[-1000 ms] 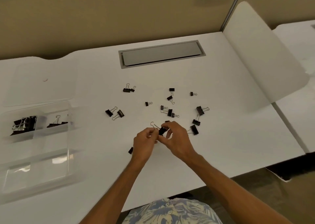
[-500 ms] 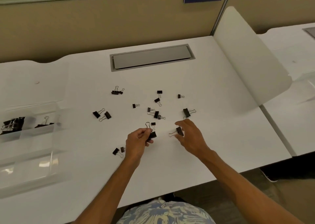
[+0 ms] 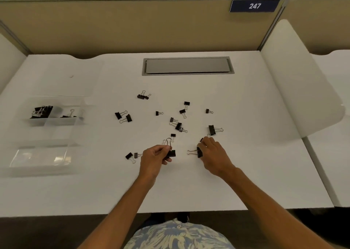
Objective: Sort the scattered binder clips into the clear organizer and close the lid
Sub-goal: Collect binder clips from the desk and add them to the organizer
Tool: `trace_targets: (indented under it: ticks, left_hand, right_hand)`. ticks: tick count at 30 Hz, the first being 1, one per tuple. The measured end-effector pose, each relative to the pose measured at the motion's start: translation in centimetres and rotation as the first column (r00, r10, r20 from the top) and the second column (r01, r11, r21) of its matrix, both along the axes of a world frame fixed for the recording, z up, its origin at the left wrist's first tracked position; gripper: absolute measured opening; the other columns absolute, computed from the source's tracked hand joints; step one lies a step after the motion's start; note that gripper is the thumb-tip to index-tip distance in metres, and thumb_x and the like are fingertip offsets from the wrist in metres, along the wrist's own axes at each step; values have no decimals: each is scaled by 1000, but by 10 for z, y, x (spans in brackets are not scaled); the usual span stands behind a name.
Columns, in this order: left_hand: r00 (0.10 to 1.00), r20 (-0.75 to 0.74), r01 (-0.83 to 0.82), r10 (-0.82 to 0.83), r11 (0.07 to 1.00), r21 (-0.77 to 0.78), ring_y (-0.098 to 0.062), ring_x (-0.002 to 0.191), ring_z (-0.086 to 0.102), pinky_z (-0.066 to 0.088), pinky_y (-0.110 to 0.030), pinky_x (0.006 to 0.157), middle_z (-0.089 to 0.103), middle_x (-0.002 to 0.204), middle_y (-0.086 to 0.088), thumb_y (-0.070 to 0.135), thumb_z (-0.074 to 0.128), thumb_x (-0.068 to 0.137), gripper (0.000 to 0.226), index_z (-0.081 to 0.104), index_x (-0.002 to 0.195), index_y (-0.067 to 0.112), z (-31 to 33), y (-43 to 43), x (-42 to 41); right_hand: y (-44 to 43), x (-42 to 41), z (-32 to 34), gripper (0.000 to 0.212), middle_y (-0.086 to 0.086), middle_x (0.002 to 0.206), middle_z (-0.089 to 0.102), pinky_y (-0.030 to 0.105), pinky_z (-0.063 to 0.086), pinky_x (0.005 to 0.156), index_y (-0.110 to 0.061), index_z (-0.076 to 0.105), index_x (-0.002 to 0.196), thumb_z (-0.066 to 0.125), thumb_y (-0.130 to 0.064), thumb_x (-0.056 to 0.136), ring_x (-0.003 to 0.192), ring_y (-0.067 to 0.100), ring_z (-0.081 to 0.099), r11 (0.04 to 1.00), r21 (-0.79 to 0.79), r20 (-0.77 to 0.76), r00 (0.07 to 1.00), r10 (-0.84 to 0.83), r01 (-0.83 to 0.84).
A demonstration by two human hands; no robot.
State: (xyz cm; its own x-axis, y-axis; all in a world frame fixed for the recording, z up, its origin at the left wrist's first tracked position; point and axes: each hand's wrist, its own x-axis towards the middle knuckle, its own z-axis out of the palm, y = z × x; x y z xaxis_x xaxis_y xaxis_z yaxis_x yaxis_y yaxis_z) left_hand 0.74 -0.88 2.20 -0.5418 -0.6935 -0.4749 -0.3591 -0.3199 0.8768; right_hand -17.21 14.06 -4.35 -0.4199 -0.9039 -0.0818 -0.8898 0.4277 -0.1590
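Fingers of the left hand (image 3: pixel 154 157) are curling tight, pinching a black metal binder clip with silver wire handles (image 3: pixel 171 153) just above the white desk (image 3: pixel 246 173). At its three o'clock, the right hand (image 3: pixel 215 154) is gripping a second black clip (image 3: pixel 199 152) on the desk with bent fingers. At nine o'clock the clear plastic compartmented organizer (image 3: pixel 43 135) is sitting open, already holding clips in its far compartments. Loose clips (image 3: pixel 178 125) are lying scattered at twelve o'clock. Each is probably going to feel light, stiff and springy, and is best taken by its black body.
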Motion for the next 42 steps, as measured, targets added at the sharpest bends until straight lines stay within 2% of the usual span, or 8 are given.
trace_targets:
  ticks: [4,8,11,13,19,23,31,42]
  left_hand:
    - [998,-33,-58,58,998,7,-20,70,68,54,-33,71,76,84,-6,19,62,94,15,74,97,11,4,4,5]
    - [993,-46,-107,107,994,12,-20,74,68,54,-31,72,76,90,-7,20,59,96,18,73,101,9,5,1,13]
    - [986,-79,-146,147,989,18,-19,78,67,54,-31,74,75,95,-7,18,57,97,18,72,102,9,5,-4,20]
    - [979,-108,-170,173,985,38,-20,79,66,53,-31,74,74,96,-9,15,57,97,17,72,102,8,5,-11,27]
    - [940,-172,-275,294,953,124,-23,81,64,52,-31,76,70,105,-21,13,54,98,21,71,103,3,7,-37,50]
    - [897,-214,-346,387,915,207,-27,80,60,49,-35,77,69,105,-27,15,54,96,27,69,106,-5,12,-62,70]
    - [906,-184,-360,381,923,136,-21,79,65,53,-26,73,74,100,-18,-2,58,90,18,69,104,0,13,-147,130]
    - [923,-141,-341,357,932,125,-22,75,67,57,-25,72,73,94,-17,-4,62,87,16,70,101,-1,17,-294,227]
  right_hand:
    - [-3,2,15,40,-2,111,56,28,49,78,-16,57,113,78,-21,79,94,17,56,978,-104,387,913,-130,183]
    - [-16,9,39,44,3,98,71,29,55,74,-16,55,104,83,-9,70,88,21,71,838,-37,890,399,-220,545]
    - [-28,16,51,54,25,107,66,48,57,86,-4,51,112,78,7,67,90,44,70,786,2,997,57,-47,618]
    - [-38,22,60,56,28,106,62,49,58,86,-3,50,120,68,20,71,87,48,69,783,21,998,-64,24,622]
    - [-77,43,69,48,22,100,63,47,54,96,-2,62,120,72,14,75,95,45,68,808,59,983,-175,55,587]
    - [-111,62,78,25,25,94,61,42,59,83,9,58,118,55,7,93,95,47,66,772,142,950,-305,70,619]
    - [-193,120,83,21,15,99,75,32,47,77,-8,69,110,62,-3,90,84,18,68,841,43,999,-22,-37,539]
    - [-331,221,77,17,22,94,71,32,58,74,4,70,99,67,9,82,83,27,71,756,92,991,-135,-5,648]
